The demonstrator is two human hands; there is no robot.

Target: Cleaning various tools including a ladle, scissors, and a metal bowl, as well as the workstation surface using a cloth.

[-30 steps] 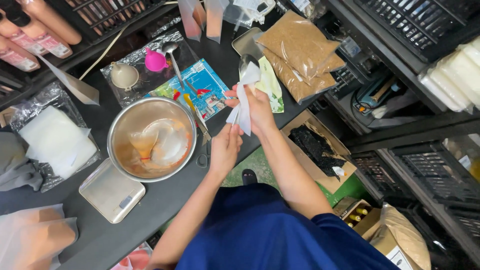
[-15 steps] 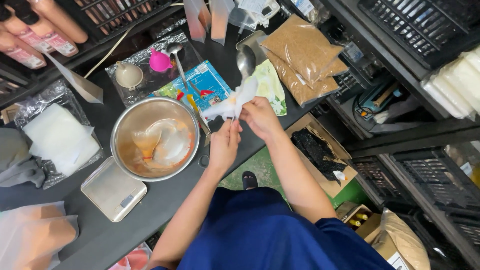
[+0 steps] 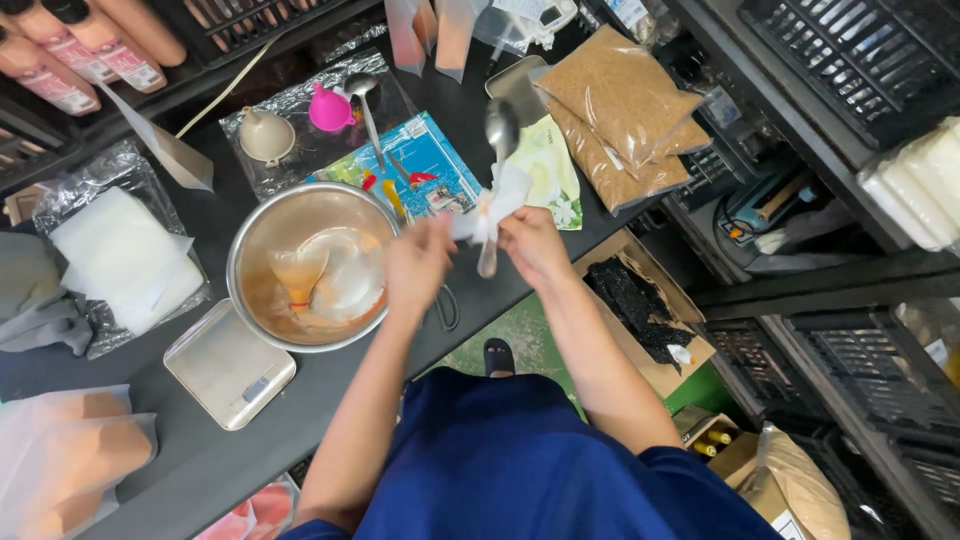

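white crumpled tissue (image 3: pixel 497 203) is wrapped round the shaft of a long steel spoon (image 3: pixel 497 150), and the right hand (image 3: pixel 534 243) is closed on both, gripping them just above the dark table's (image 3: pixel 330 390) near edge. the left hand (image 3: pixel 418 264) is motion-blurred just beside it, fingers curled near the tissue's end; whether it grips anything cannot be told. directly left of that hand, nearly touching, sits a round steel mixing bowl (image 3: pixel 262 240) smeared orange inside. beyond the hands lie a blue printed packet (image 3: pixel 425 160) and a pale green pouch (image 3: pixel 545 170); farther off, a pink funnel (image 3: pixel 330 110) and a second spoon (image 3: pixel 365 100). bags of brown granules (image 3: pixel 620 110) crowd the right hand's outer side. a flat steel scale (image 3: pixel 225 365) lies below the bowl. bare tabletop remains only near the left forearm.
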